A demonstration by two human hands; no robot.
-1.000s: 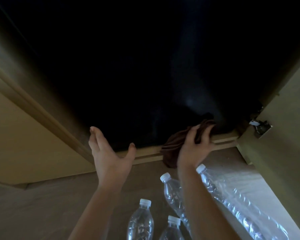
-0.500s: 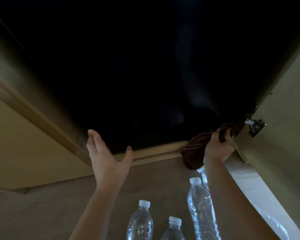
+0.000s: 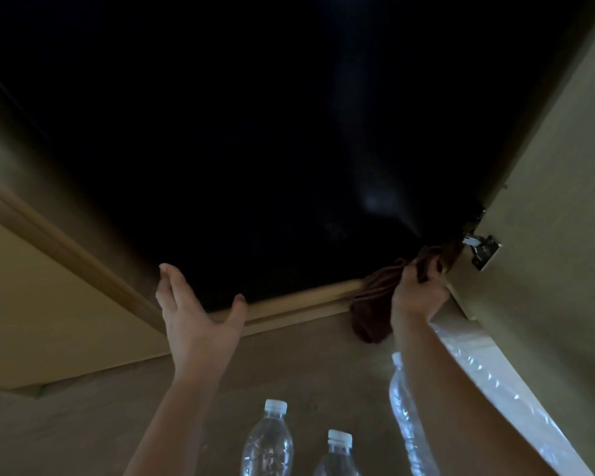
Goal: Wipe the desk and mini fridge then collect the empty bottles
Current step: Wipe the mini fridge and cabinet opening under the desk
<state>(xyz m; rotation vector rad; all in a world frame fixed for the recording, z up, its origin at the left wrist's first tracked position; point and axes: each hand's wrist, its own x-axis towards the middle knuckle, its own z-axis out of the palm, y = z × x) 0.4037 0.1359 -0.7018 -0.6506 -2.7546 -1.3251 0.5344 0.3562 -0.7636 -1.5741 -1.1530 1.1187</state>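
Three clear plastic bottles [image 3: 268, 444] with white caps sit on the pale wooden surface [image 3: 83, 424] beneath both arms. The right hand [image 3: 416, 290] clenches a dark brown cloth [image 3: 375, 304] at the black panel's [image 3: 255, 166] right corner, just beside a metal hinge [image 3: 480, 250]. The left hand [image 3: 200, 321] is spread and relaxed, holding nothing, near the wooden ledge [image 3: 306, 297].

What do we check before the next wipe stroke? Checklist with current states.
1. Grip: right hand curled round the brown cloth: ok.
2. Position: brown cloth at the right corner of the dark surface, beside the hinge: ok.
3. Free hand: left hand open, holds nothing: ok.
4. Clearance: bottle under the right forearm apart from the hanging cloth: cannot tell.
5. Surface clean: cannot tell, too dark.
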